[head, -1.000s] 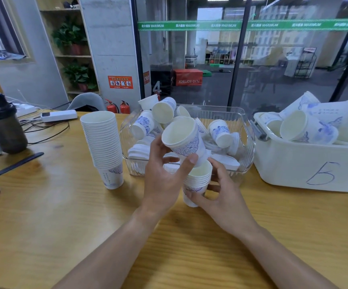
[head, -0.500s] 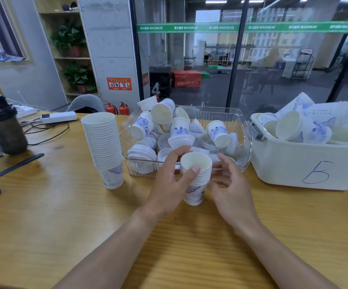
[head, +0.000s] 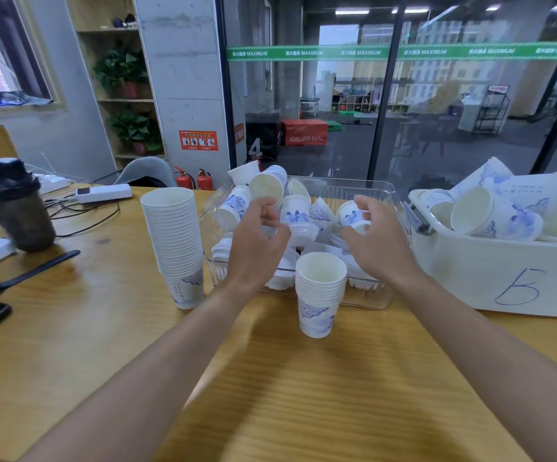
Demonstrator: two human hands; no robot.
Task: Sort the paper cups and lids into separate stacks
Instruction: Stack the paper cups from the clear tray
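Head view is showing both hands reaching over the clear bin (head: pixel 375 190) on the bench (head: pixel 303 395). The left hand (head: pixel 257 243) is curling loosely beside a capped cup (head: pixel 295 215), and whether it is touching is unclear. The right hand (head: pixel 375 243) is pinching a small cup (head: pixel 353 216) at its fingertips. The short stack (head: pixel 319 295) is standing free between the wrists, the tall stack (head: pixel 174 248) further left. Pulling back carelessly, a wrist is likely to be clipping the short stack and toppling it; lids (head: pixel 223 253) lying among the cups are likely to be snagging.
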